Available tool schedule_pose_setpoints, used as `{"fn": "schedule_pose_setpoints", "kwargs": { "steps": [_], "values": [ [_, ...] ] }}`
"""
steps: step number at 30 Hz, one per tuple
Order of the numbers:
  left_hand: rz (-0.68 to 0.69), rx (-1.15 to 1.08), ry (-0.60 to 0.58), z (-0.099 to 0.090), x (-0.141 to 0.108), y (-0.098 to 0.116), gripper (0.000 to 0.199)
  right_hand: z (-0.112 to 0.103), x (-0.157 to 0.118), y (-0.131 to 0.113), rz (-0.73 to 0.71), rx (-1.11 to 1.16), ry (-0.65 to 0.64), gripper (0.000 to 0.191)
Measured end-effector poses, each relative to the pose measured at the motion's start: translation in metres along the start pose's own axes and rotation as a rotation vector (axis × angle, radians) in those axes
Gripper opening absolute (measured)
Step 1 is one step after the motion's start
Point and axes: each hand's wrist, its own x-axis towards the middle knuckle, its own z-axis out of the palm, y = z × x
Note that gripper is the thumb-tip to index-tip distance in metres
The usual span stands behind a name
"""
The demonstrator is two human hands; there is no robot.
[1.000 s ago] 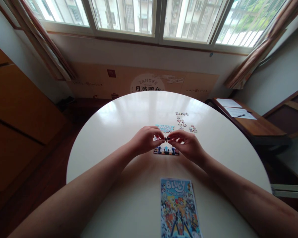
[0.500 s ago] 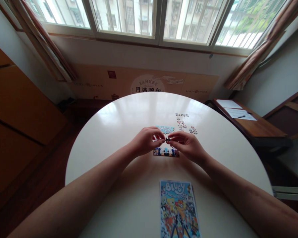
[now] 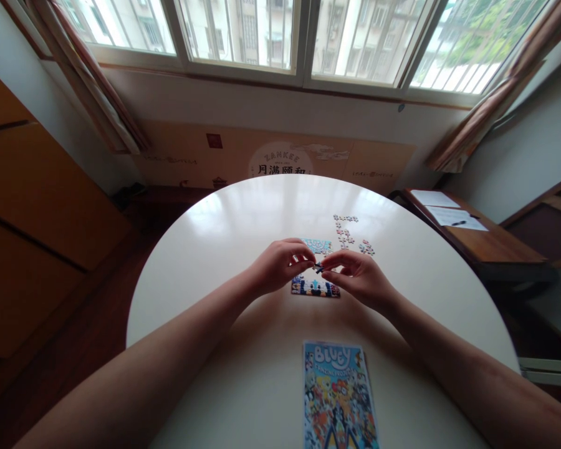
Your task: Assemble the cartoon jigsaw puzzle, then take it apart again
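Note:
My left hand [image 3: 280,265] and my right hand [image 3: 362,275] meet above a partly assembled jigsaw puzzle [image 3: 315,289]. Between their fingertips is a small dark jigsaw piece [image 3: 318,269], pinched from both sides. The puzzle's light-blue lettered top strip shows beyond my fingers, and its dark-blue and white bottom part shows nearer to me. My hands partly hide its middle. Loose jigsaw pieces [image 3: 345,238] lie in rows past my right hand, with a small cluster [image 3: 367,247] to their right.
A Bluey picture sheet [image 3: 339,399] lies on the round white table [image 3: 191,249] near its front. To the right, a wooden side table [image 3: 500,243] bears papers [image 3: 457,218] and a pen. A printed cardboard panel [image 3: 168,146] stands beneath the window.
The dark piece has turned between my fingertips and sits slightly lower. Both hands stay close together over the puzzle. The whole view has shifted a little.

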Motion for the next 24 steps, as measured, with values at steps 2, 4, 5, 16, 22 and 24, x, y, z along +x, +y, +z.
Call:
{"fn": "schedule_pose_setpoints", "kwargs": {
  "steps": [2,4,5,16,22,24],
  "values": [
    [0.004,-0.001,-0.003,0.0,0.0,0.001,0.009,0.0,0.0,0.001,-0.02,-0.047,0.009,0.02],
    [0.007,-0.003,-0.006,0.0,0.0,0.002,0.009,0.0,0.0,0.001,-0.043,-0.071,0.017,0.021],
    [0.009,-0.003,-0.004,0.0,0.0,0.003,0.01,0.0,-0.001,0.0,-0.061,-0.081,0.024,0.021],
    [0.011,-0.032,-0.001,0.005,0.004,0.002,0.011,-0.003,-0.005,-0.014,-0.234,-0.225,0.039,0.008],
    [-0.026,-0.064,0.003,0.007,0.004,0.002,0.012,-0.005,-0.006,-0.015,-0.217,-0.279,0.024,0.009],
    [-0.044,-0.063,0.002,0.008,0.004,0.001,0.013,-0.006,-0.006,-0.015,-0.215,-0.283,0.02,0.009]
  ]
}}
